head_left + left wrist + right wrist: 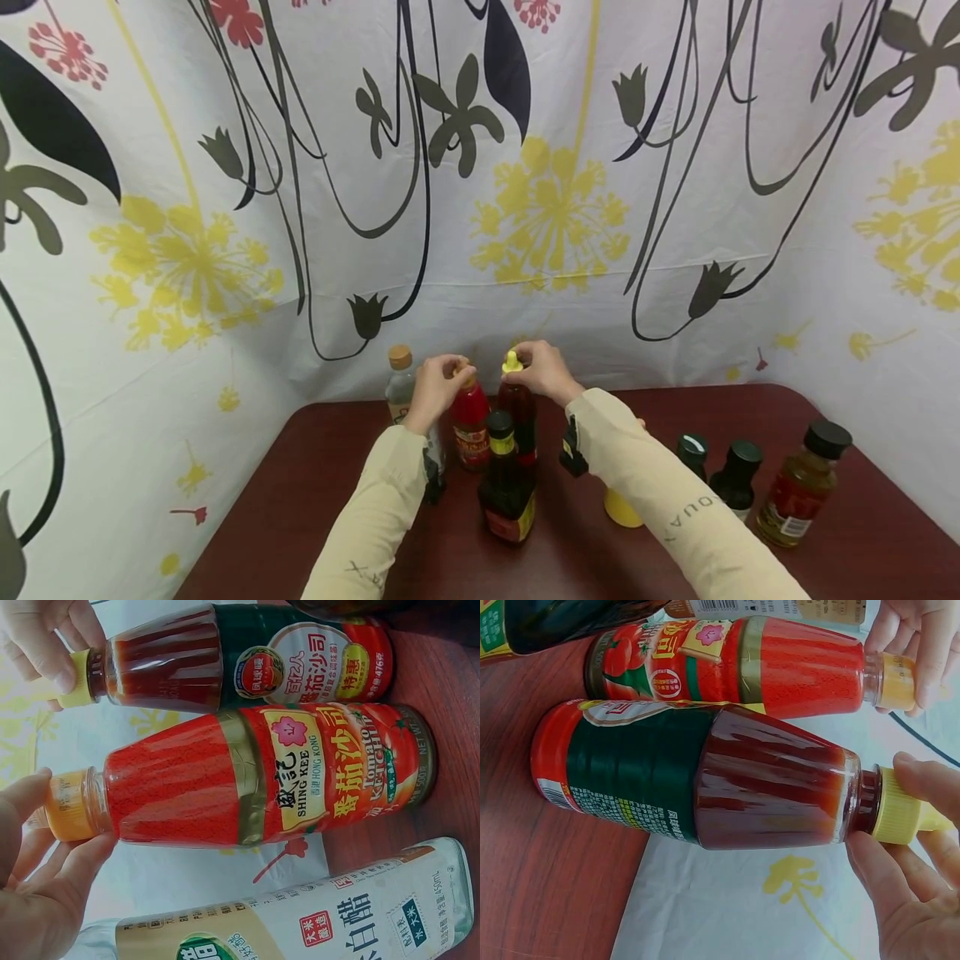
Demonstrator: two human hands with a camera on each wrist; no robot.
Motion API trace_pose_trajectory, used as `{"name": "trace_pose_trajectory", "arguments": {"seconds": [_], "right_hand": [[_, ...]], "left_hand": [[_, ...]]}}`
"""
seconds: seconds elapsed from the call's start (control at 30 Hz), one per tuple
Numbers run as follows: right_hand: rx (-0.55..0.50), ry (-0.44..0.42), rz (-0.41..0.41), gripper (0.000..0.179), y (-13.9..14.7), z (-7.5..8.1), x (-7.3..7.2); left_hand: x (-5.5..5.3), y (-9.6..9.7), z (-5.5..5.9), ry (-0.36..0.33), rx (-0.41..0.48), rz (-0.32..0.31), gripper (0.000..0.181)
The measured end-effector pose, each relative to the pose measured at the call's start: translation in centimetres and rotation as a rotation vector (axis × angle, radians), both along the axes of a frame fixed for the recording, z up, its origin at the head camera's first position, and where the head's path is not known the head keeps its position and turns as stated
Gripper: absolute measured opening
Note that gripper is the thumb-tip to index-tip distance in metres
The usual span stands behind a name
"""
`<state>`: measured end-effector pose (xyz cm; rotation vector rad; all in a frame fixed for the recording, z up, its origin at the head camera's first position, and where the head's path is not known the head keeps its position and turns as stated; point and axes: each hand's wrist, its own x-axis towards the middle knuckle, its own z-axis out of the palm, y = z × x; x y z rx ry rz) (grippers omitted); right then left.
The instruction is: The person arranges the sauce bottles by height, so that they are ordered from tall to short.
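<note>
left hand (437, 387): pinching orange cap (69, 805) of Shing Kee tomato ketchup bottle (176, 784) | right hand (547, 373): pinching yellow cap (897, 807) of green-labelled ketchup bottle (641, 765) | both upright, side by side, toward far edge of bench (300, 517) | white vinegar bottle (401, 390) to their left, black-capped dark bottle (501, 492) in front

At the centre of the head view, a bright red bottle (470, 415) has a gold band and an orange cap (69, 806); right of it, a reddish-brown bottle (517, 402) has a dark green and red label and a yellow cap (896, 806). Below, a near-black bottle (504, 492) has a yellow neck band. The table (300, 500) is dark red-brown. Cream sleeves (652, 475) carry grey lettering. Filling the top, a white curtain (337, 150) is patterned with yellow and red flowers, grey tulips and black leaves.
</note>
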<state>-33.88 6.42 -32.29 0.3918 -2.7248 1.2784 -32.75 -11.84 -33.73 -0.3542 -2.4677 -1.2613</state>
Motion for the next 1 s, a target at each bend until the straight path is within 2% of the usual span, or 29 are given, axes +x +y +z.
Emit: {"name": "trace_pose_trajectory", "arguments": {"seconds": [0.2,0.6,0.8,1.0], "right_hand": [[-0.012,-0.034,-0.007,0.03,-0.1,-0.1,0.1],[0.019,-0.062,0.018,0.035,-0.1,-0.1,0.1],[0.055,-0.066,0.033,0.035,0.0,0.3,0.1],[0.076,-0.071,0.074,0.038,0.2,0.8,0.3]], "left_hand": [[0.1,-0.1,0.1,-0.005,-0.009,-0.025,0.013],[0.3,0.4,-0.1,-0.009,-0.013,0.016,0.016],[0.3,0.9,0.0,-0.035,0.009,0.007,0.015],[0.1,1.2,0.3,-0.078,0.036,0.011,0.03]]}}
